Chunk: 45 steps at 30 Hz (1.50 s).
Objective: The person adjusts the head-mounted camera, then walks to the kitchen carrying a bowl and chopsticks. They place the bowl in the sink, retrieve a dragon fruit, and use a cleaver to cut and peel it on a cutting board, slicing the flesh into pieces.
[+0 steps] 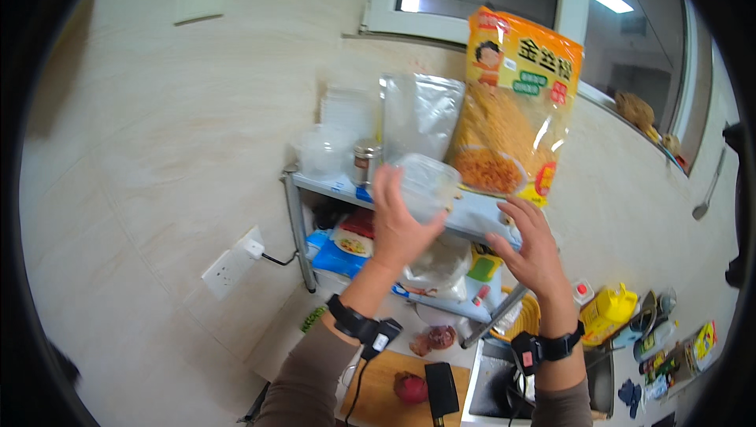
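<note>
My left hand (400,232) grips a clear plastic food container (426,186) by its near side, above the front of the upper shelf (481,208). To the right, my right hand (534,252) is raised at the shelf's front edge with its fingers apart and nothing in it. Just beyond its fingertips stands a large yellow-orange printed bag (514,114) of shredded food, leaning on the wall. A silver foil pouch (422,114) stands behind the container. Left of my left hand is a metal-topped shaker jar (366,161).
Clear tubs (322,149) stand at the shelf's left end. Packets and a plastic bag (446,264) fill the lower shelf. Below, a cutting board (378,391) bears a red onion (410,388) and a black cleaver (442,388), beside a sink (490,380). A plug (254,248) sits in the wall socket.
</note>
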### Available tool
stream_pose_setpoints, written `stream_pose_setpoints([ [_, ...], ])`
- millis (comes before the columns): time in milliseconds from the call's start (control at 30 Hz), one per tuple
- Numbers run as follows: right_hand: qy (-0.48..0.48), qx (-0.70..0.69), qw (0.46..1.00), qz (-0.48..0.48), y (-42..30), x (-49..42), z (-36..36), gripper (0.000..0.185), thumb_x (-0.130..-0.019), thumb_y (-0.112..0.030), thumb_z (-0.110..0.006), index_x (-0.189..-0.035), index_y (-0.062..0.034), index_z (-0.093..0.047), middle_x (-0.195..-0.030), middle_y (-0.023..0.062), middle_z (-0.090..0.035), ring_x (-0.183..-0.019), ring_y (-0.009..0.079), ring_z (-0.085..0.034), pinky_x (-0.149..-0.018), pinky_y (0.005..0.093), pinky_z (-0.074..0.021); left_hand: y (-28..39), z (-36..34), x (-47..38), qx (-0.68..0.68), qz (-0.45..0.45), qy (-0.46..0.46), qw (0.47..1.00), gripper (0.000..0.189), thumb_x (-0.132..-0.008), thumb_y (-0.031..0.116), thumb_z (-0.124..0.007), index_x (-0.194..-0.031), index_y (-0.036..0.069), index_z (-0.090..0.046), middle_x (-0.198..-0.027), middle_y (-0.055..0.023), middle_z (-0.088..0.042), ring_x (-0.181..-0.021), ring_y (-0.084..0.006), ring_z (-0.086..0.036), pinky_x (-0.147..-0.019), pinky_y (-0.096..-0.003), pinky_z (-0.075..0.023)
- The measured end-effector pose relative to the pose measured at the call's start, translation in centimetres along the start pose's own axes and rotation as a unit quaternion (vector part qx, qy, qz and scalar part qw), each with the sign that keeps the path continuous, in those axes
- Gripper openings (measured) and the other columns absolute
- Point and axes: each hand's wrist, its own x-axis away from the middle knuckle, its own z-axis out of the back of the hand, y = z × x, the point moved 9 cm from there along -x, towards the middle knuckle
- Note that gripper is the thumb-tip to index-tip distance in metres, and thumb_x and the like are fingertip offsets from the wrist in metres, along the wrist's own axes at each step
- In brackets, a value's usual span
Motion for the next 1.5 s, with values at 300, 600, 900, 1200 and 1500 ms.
stream_pose_setpoints([
  [300, -0.064, 0.246, 0.948, -0.191, 9.5, 3.8, -0.2, 0.072, -0.070, -0.054, -0.068, -0.126, -0.0110, -0.053, -0.132, 0.0242, -0.045, -0.124, 0.0431, -0.037, -0.102, 0.0487, -0.0315, -1.2, -0.5, 0.3, 0.004, 0.001, -0.024, 1.000, 0.091, -0.059, 0.021, -0.080, -0.132, 0.000, -0.029, -0.135, -0.0244, -0.028, -0.126, -0.0412, -0.032, -0.104, -0.0461, -0.0314],
  [600, -0.104, 0.143, 0.976, -0.125, 9.3, 3.3, 0.0, 0.033, -0.081, -0.022, -0.064, -0.109, -0.0056, -0.063, -0.111, 0.0196, -0.061, -0.102, 0.0381, -0.056, -0.087, 0.0431, -0.0463, 3.1, -10.2, 1.5, -0.015, 0.016, -0.156, 0.988, 0.097, -0.059, 0.033, -0.082, -0.134, 0.002, -0.029, -0.139, -0.0214, -0.026, -0.130, -0.0406, -0.027, -0.108, -0.0499, -0.0207],
  [900, 0.016, 0.174, 0.983, -0.051, 5.2, 4.0, 6.0, 0.031, -0.077, -0.005, -0.063, -0.108, -0.0047, -0.060, -0.103, 0.0151, -0.063, -0.102, 0.0347, -0.056, -0.088, 0.0419, -0.0448, 1.5, -5.1, -3.7, -0.062, -0.065, -0.090, 0.992, 0.082, -0.069, 0.035, -0.077, -0.132, 0.000, -0.038, -0.137, -0.0234, -0.034, -0.126, -0.0372, -0.035, -0.104, -0.0497, -0.0275],
  [1200, -0.007, 0.149, 0.988, -0.049, 0.3, 7.5, 9.0, 0.044, -0.064, 0.006, -0.064, -0.106, -0.0036, -0.061, -0.103, 0.0152, -0.062, -0.100, 0.0344, -0.056, -0.088, 0.0438, -0.0444, -9.9, 2.6, -22.4, -0.264, -0.066, -0.148, 0.951, 0.040, -0.086, 0.015, -0.051, -0.125, 0.006, -0.047, -0.135, -0.0114, -0.045, -0.116, -0.0302, -0.050, -0.093, -0.0384, -0.0438],
  [1500, -0.036, 0.148, 0.986, -0.071, -1.3, 10.4, 8.9, 0.044, -0.062, 0.003, -0.068, -0.105, -0.0048, -0.061, -0.102, 0.0137, -0.063, -0.097, 0.0329, -0.059, -0.090, 0.0456, -0.0443, -13.3, -1.8, -23.1, -0.360, -0.061, -0.130, 0.922, 0.024, -0.083, 0.009, -0.055, -0.107, 0.005, -0.054, -0.108, -0.0099, -0.054, -0.092, -0.0308, -0.059, -0.074, -0.0415, -0.0493],
])
